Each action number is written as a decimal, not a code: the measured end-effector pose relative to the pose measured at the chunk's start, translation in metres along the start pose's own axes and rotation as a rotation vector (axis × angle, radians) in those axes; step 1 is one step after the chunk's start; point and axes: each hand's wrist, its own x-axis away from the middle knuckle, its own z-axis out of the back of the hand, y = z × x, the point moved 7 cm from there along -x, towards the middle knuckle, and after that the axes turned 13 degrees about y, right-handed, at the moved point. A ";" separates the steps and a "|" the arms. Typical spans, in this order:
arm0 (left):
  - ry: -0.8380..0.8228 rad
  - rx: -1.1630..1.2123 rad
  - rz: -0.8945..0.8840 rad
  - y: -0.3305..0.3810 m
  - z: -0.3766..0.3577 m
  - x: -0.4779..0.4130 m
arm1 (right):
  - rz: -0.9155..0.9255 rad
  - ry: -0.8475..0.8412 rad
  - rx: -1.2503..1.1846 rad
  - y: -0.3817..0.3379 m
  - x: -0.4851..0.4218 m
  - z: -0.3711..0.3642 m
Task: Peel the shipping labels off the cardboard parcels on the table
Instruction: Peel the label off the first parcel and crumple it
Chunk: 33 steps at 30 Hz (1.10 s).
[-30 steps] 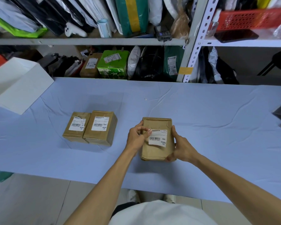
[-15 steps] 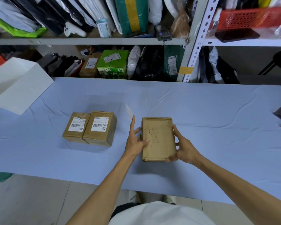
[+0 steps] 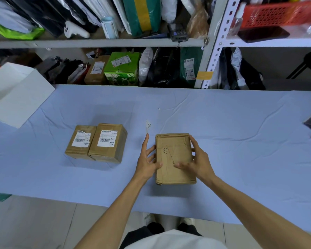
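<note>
Cardboard parcel [image 3: 174, 159] is sitting between both hands: right hand [image 3: 199, 162] gripping its side, left hand [image 3: 147, 162] open, label [image 3: 148, 125] sticking to its fingertip.

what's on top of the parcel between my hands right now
The parcel top is bare cardboard with a small pen mark; no label. The right hand covers its right edge. Its underside is hidden.

The blue table cloth [image 3: 232, 133] lies open to the right of the held parcel [image 3: 174, 159] and behind it. To the left, two labelled parcels [image 3: 97, 142] touch each other, and a white box [image 3: 16, 97] blocks the far left corner.
</note>
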 end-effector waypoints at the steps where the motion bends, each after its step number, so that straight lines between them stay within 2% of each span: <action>1: -0.004 0.011 0.007 -0.002 0.000 0.000 | 0.000 0.021 -0.031 0.001 0.001 0.001; 6: 0.002 0.047 0.022 -0.006 -0.002 -0.002 | 0.014 0.130 -0.043 0.004 0.006 0.000; 14: 0.021 0.051 0.034 -0.004 -0.003 -0.004 | 0.017 -0.027 0.178 0.001 -0.003 -0.016; 19: 0.024 0.073 0.062 -0.007 -0.001 -0.003 | 0.009 0.094 0.017 -0.004 -0.013 0.000; 22: 0.029 0.074 0.064 -0.007 -0.001 -0.002 | 0.019 0.125 0.012 -0.007 -0.016 0.005; 25: 0.046 0.086 0.076 -0.008 -0.001 -0.002 | -0.011 0.062 0.120 -0.009 -0.015 0.000; 29: 0.024 0.092 0.063 -0.005 -0.003 -0.004 | 0.052 -0.067 0.442 -0.019 -0.009 -0.012; 33: 0.017 0.110 0.067 -0.005 -0.002 -0.004 | 0.070 0.018 0.320 -0.026 -0.017 -0.003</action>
